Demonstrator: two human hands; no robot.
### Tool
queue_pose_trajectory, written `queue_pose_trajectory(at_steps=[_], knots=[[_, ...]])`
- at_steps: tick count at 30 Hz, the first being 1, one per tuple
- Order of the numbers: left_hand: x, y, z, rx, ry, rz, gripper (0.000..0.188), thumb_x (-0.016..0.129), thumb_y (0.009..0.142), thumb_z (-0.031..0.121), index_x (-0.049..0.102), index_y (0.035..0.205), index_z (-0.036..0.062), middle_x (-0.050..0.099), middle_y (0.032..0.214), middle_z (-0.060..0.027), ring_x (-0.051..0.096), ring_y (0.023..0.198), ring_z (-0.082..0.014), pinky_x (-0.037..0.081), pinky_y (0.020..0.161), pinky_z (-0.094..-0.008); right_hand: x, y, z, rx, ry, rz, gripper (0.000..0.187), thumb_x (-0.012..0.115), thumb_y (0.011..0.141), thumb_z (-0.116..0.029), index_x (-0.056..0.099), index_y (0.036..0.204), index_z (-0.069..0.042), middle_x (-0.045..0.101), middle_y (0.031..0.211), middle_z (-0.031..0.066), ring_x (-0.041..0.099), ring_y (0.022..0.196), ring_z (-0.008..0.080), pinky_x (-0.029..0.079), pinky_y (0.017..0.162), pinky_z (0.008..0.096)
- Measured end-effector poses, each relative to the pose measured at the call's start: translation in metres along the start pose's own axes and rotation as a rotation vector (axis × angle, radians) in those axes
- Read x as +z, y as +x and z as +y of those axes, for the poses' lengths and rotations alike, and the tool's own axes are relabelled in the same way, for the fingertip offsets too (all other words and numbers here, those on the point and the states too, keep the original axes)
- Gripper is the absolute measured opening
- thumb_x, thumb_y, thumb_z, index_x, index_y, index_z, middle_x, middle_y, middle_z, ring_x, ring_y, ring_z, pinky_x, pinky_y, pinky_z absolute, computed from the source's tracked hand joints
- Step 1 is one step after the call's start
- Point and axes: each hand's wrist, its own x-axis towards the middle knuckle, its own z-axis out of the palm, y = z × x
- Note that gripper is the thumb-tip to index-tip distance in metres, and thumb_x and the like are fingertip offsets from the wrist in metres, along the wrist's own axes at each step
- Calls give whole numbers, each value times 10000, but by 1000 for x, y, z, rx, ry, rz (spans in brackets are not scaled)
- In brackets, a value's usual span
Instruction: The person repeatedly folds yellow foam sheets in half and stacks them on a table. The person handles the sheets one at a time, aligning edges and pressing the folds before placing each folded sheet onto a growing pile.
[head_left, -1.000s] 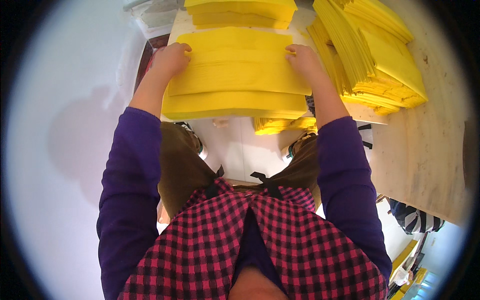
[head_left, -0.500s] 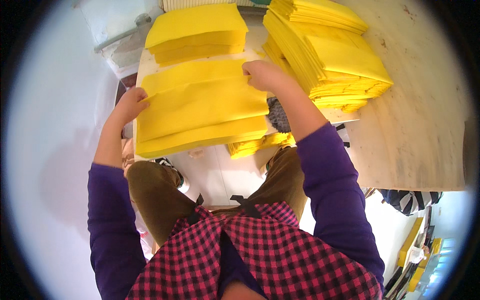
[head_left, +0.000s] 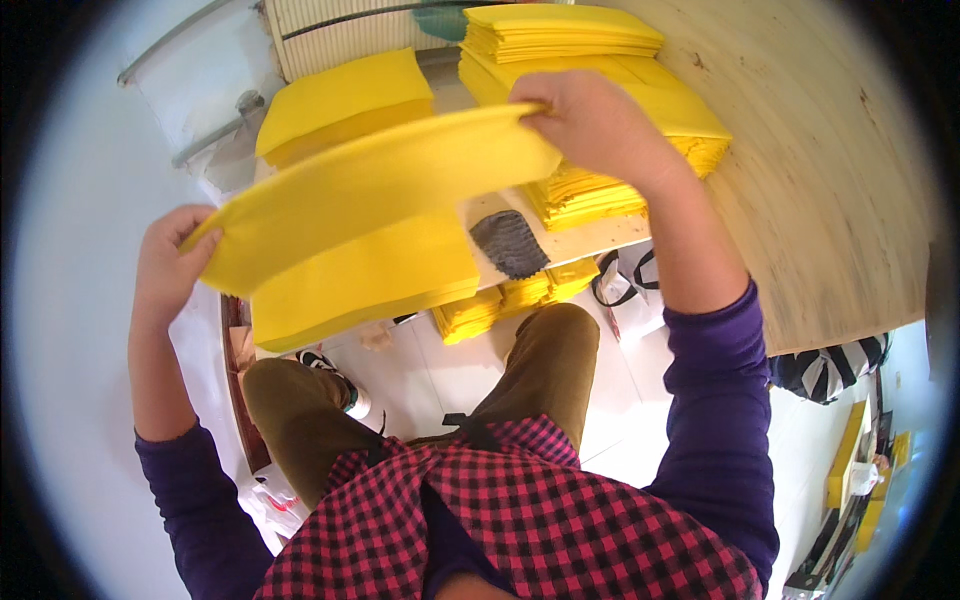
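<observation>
A yellow felt-like cloth sheet (head_left: 370,190) is stretched in the air between my two hands, curving slightly along its upper edge. My left hand (head_left: 172,262) pinches its left end, thumb toward me. At the upper right corner, my right hand (head_left: 590,118) grips the other end with fingers curled round the edge. Beneath the sheet lies the near stack of yellow cloth (head_left: 370,278), partly hidden by it. Behind stands another yellow stack (head_left: 345,95). To the right, close to my right hand, rises a taller pile of folded yellow cloth (head_left: 665,105).
A dark grey ribbed piece (head_left: 510,243) lies on the wooden table (head_left: 592,236). Yellow bundles (head_left: 470,315) sit below the table edge, beside a white bag (head_left: 635,292). A large wooden board (head_left: 820,200) extends along the right. A white wall (head_left: 80,250) borders my left.
Both hands have lifted the sheet off the near stack and now hold it raised and taut. My left hand has moved left and nearer; my right hand has moved right and up.
</observation>
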Motion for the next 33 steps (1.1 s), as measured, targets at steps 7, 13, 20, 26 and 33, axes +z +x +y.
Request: queue_pose_trajectory(at_steps=[7,13,20,26,33], knots=[[38,93,82,286,163,110,181,587,844,120,624,952,-19,628,846,-32,553,774,-92,442,713,-243,-63,10,96,320,-153,120,340,578,807,-100,620,1142,-64,593,1181,203,543,1125,323,406,969,437],[110,167,152,603,344,396,167,598,858,164,653,988,75,665,890,-56,625,797,-183,481,738,-279,-96,-12,183,352,-446,459,258,508,858,-134,631,1059,-31,631,1075,200,582,1033,356,449,882,444],[242,187,189,972,423,488,222,649,739,129,673,958,163,656,892,-40,618,835,-255,493,706,-370,-91,-91,265,306,-660,439,211,605,791,-110,632,1000,-123,648,909,129,606,875,336,492,745,409],[310,163,178,1063,521,286,216,584,737,109,652,936,156,634,877,37,574,881,-166,425,727,-318,-29,-153,317,436,-559,406,241,618,756,-41,623,977,-136,646,943,96,598,881,318,492,759,405],[305,163,160,1029,511,274,355,581,736,65,638,1079,140,658,1063,18,581,994,-189,432,815,-342,-31,-157,323,382,-466,426,267,606,762,-24,635,997,-148,654,950,100,601,911,317,493,773,396]])
